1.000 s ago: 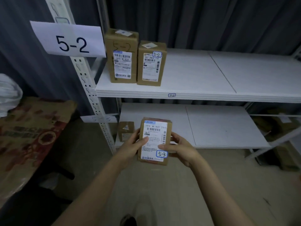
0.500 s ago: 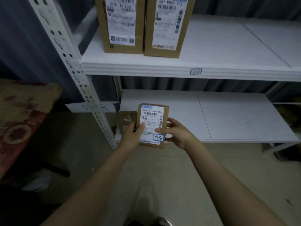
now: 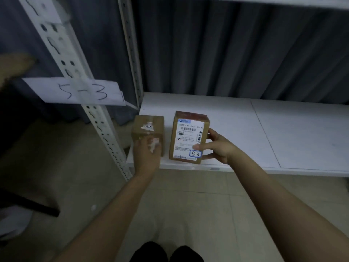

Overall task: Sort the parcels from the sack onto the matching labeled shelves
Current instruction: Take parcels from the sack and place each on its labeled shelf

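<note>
As the parcel is standing on the shelf, the right hand is gripping its sides.
It is looking stiff and light; the blurred left hand is touching the small box, grip unclear.

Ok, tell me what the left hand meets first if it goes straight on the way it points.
The small brown box on the shelf: the left hand points at its front face and overlaps it. Blur hides whether they touch.

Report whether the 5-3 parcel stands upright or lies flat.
Upright: the parcel stands on end on the shelf, label facing forward, right hand gripping its side.
</note>
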